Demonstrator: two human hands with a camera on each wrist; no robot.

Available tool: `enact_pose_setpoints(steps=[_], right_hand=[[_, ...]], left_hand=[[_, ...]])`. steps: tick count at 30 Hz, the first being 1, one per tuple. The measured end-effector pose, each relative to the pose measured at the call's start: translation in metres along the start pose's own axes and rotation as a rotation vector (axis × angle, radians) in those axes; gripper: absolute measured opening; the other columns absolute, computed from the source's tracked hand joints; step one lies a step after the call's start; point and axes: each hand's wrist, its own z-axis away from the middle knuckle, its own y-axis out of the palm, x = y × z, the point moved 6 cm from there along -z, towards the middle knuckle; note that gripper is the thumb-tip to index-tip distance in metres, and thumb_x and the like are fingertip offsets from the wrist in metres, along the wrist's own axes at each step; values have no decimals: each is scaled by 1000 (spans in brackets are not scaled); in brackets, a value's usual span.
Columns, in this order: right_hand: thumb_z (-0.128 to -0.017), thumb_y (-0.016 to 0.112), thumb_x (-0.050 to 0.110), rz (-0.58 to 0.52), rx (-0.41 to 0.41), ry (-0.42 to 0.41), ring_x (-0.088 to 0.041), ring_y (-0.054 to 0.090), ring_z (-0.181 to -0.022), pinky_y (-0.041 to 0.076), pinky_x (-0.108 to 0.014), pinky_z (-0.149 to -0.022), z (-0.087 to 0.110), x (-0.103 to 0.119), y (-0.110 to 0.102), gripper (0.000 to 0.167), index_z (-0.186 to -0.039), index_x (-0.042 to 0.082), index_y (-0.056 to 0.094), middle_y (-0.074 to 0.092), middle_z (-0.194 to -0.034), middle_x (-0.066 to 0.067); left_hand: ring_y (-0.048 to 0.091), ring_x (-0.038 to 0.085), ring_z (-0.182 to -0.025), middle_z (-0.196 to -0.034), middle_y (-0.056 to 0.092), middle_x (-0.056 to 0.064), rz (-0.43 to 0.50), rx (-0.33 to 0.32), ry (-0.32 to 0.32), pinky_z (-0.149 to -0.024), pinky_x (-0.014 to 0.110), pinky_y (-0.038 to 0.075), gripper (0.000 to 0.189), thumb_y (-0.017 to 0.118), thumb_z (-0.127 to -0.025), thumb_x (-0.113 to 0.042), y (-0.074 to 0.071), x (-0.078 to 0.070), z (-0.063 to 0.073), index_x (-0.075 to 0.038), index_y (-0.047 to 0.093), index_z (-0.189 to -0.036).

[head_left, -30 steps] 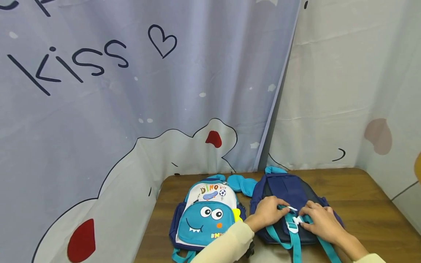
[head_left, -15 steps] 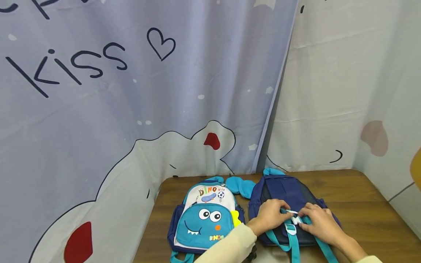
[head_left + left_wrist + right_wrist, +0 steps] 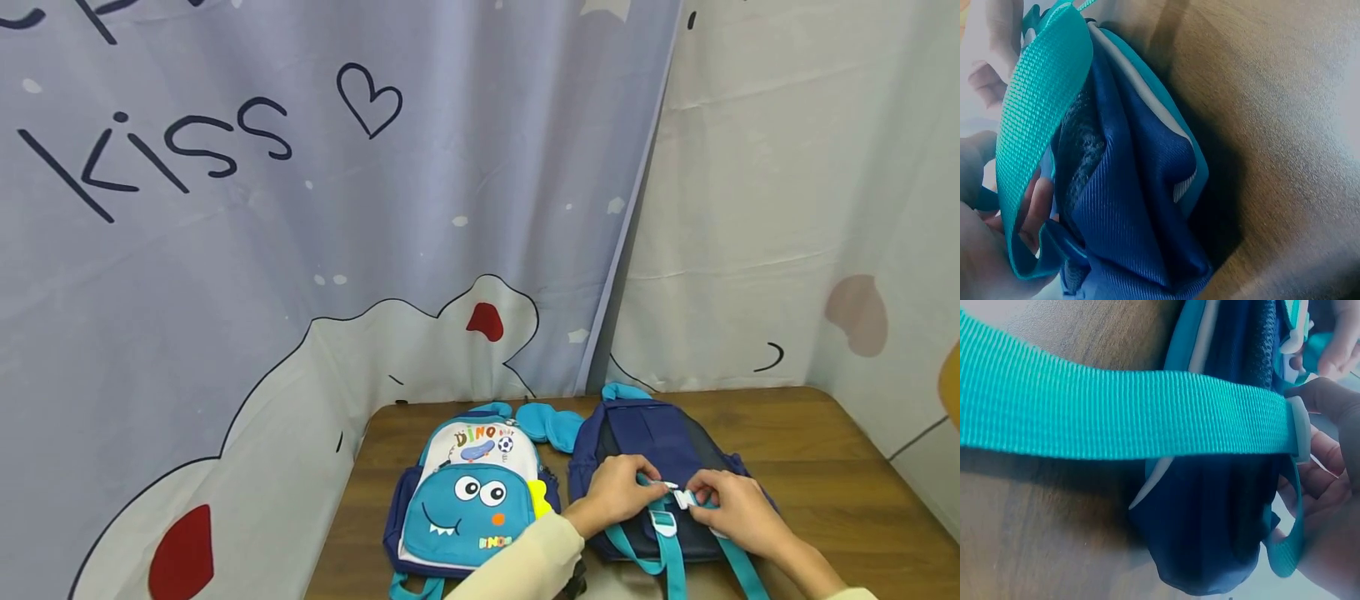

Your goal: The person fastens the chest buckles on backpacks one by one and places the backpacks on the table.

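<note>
A navy backpack (image 3: 660, 433) lies with its strap side up at the right of the table, in the head view. My left hand (image 3: 618, 490) pinches a turquoise strap at its white buckle piece (image 3: 670, 485). Close beside that piece, my right hand (image 3: 738, 508) pinches the other white buckle half (image 3: 684, 498) on its own strap. Whether the two halves touch is too small to tell. Below them hangs a turquoise strap with a white adjuster (image 3: 663, 523). In the right wrist view, a wide turquoise strap (image 3: 1147, 415) crosses in front of the right hand.
Left of it, a dinosaur backpack (image 3: 468, 512) lies face up, partly behind the left sleeve (image 3: 525, 558). Turquoise round pieces (image 3: 551, 425) sit between the bags. The wooden table (image 3: 825, 450) ends at the curtain (image 3: 480, 167).
My right hand has shifted slightly and turned its buckle half, which now sits a little further right. My left hand stays nearly in place. Both backpacks lie where they were.
</note>
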Motion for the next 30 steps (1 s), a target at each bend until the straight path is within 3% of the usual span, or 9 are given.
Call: enact_pose_setpoints(steps=[3,11,15,20,27,30], right_hand=[[-80,88,13,-80,-5,21,1,50,-67,43,-22,-61,1,-3,-1,21,-90,19,71,59,-76,12],[-74,91,10,-158,-60,43,-1,49,-65,42,-23,-57,2,-6,-3,25,-87,18,71,59,-72,9],[-71,91,8,-205,-82,22,0,54,-66,45,-23,-57,0,-5,-1,26,-85,20,72,68,-79,11],[-74,90,5,-250,-91,20,0,53,-62,42,-22,-54,-4,-7,-3,25,-87,17,73,65,-75,11],[-85,89,16,-283,-42,80,-2,54,-67,43,-23,-59,-6,-12,-9,18,-99,11,78,65,-79,7],[-87,87,15,-264,-81,53,-3,51,-64,41,-24,-56,-5,-10,-15,19,-103,12,79,61,-75,8]], left_hand=[[58,-9,-72,-83,68,-22,10,22,-4,-67,11,45,14,84,-91,-39,1,2,0,-29,80,-101],[57,-9,-76,-88,69,-20,-35,88,52,-68,11,45,18,83,-92,-36,2,1,3,-28,82,-109],[58,-8,-77,-90,69,-19,15,73,42,-69,12,46,17,83,-93,-33,-1,4,8,-25,80,-108],[58,-9,-79,-95,72,-16,51,50,80,-71,11,46,19,79,-97,-33,-3,5,10,-23,77,-113],[57,-8,-83,-98,71,-15,29,25,136,-73,10,45,20,77,-99,-33,-5,2,11,-23,77,-116],[58,-8,-85,-99,72,-14,22,21,159,-74,10,45,20,77,-98,-32,-5,2,12,-23,77,-116]])
